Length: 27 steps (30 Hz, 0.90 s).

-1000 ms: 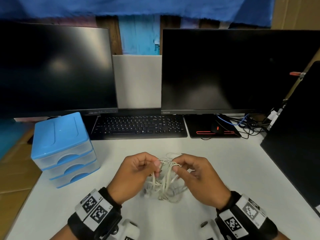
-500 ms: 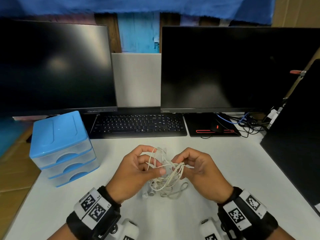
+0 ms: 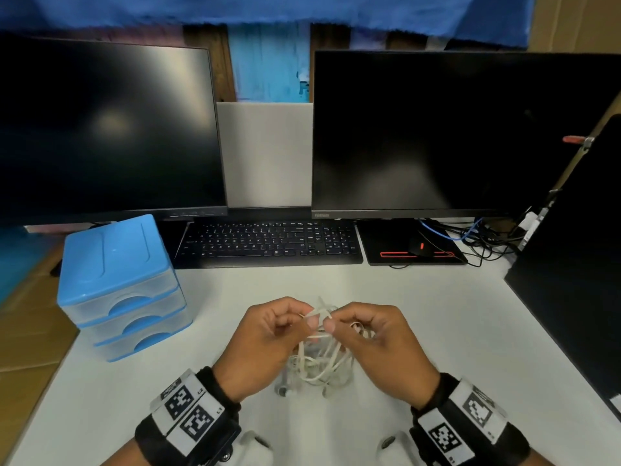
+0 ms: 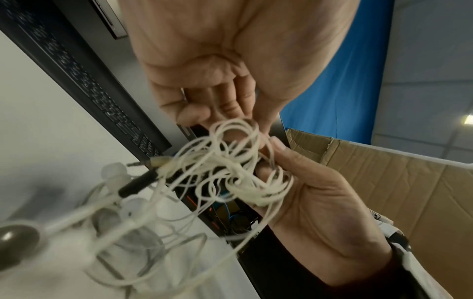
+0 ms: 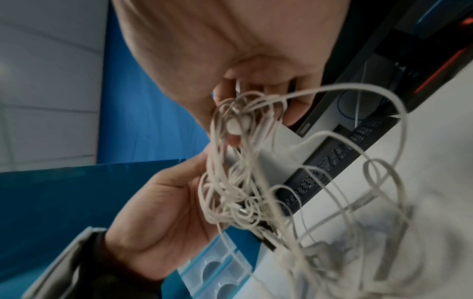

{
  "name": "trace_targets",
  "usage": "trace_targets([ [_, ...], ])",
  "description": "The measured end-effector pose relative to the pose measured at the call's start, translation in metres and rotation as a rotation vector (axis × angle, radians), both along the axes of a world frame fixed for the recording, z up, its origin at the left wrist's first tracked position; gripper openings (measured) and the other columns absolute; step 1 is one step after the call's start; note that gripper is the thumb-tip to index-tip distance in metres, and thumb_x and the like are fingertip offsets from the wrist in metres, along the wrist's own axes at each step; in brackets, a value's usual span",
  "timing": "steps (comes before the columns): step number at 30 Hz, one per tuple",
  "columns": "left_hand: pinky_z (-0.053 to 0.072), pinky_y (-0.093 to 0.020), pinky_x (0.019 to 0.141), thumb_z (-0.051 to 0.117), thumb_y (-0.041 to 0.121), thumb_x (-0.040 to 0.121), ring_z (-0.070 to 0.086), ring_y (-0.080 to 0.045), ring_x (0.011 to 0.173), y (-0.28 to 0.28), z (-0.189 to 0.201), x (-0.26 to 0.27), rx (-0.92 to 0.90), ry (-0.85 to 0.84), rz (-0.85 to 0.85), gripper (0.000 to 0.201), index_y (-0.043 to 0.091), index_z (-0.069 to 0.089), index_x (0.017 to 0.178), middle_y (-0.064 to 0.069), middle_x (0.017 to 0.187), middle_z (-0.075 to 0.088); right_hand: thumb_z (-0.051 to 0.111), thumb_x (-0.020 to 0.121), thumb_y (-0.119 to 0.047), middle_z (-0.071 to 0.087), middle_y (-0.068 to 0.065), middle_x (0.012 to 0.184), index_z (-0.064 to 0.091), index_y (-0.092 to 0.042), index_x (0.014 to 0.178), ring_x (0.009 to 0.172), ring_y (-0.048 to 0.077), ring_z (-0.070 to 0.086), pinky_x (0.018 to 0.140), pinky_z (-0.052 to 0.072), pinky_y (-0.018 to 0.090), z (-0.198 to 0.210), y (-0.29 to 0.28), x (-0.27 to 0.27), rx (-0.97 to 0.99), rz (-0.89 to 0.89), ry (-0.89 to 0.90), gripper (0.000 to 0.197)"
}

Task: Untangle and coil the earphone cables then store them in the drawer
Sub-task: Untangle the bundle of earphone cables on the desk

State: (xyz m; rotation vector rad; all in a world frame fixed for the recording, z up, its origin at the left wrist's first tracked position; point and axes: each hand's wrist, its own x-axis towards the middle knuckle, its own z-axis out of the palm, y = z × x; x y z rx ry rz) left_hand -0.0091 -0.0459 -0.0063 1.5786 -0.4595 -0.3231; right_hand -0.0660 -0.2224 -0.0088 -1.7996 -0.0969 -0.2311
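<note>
Both hands hold a tangled bundle of off-white earphone cables (image 3: 319,358) above the white desk (image 3: 420,324), roughly centred in front of the person. The left hand (image 3: 265,344) and the right hand (image 3: 379,348) meet at the top of the knot, each pinching strands between thumb and forefinger, with the other fingers curled; the right-hand fingers (image 4: 279,159) also have loops wound around them. The bulk of the tangle hangs down and toward the person from the 2 pinch points, so its long axis runs roughly vertical, with earbuds and a dark-sleeved jack plug (image 4: 139,185) trailing at the low end near the desk. Neither hand is nearer; the next pull likely goes sideways, apart. The blue-topped, translucent 3-drawer plastic organiser (image 3: 117,287) stands well apart to the left, closer to the left hand. All 3 drawers look closed, and their contents cannot be made out. Untangling seems at an early stage, with coiling and storing not yet done.
</note>
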Motion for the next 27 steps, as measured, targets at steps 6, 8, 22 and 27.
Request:
trace_targets([
  [6,0.032,-0.020,0.044,0.055,0.017,0.095,0.040,-0.009,0.041,0.009,-0.009,0.021,0.110,0.256,0.313,0.019,0.013,0.058,0.077,0.002,0.047,0.045,0.069,0.085,-0.014,0.073,0.007,0.084,0.068,-0.005,0.079,0.088,0.014,0.069,0.084,0.050,0.026,0.018,-0.015,0.004,0.353,-0.040,0.068,0.011],
  [8,0.029,-0.024,0.047,0.052,0.016,0.096,0.037,-0.008,0.038,0.014,-0.013,0.029,0.135,0.300,0.370,0.023,0.012,0.054,0.073,0.003,0.047,0.040,0.067,0.079,-0.016,0.061,0.008,0.063,0.064,-0.007,0.078,0.069,0.020,0.066,0.077,0.053,0.031,0.029,-0.020,0.003,0.669,0.063,0.135,0.009],
  [22,0.030,-0.021,0.044,0.037,0.001,0.091,0.041,-0.017,0.054,0.025,-0.018,0.043,0.222,0.246,0.521,0.028,0.013,0.060,0.080,-0.008,0.074,0.053,0.084,0.065,-0.032,0.062,0.016,0.133,0.078,-0.006,0.089,0.131,0.024,0.054,0.106,0.044,0.041,0.039,-0.041,0.000,0.684,0.263,0.033,0.036],
  [27,0.028,-0.025,0.055,0.044,0.008,0.090,0.037,-0.018,0.056,0.034,-0.021,0.049,0.271,0.416,0.501,0.020,0.010,0.064,0.085,-0.007,0.077,0.053,0.085,0.062,-0.039,0.069,0.004,0.085,0.077,-0.011,0.086,0.086,0.017,0.064,0.078,0.055,0.028,0.047,-0.053,0.003,0.677,0.060,-0.039,0.038],
])
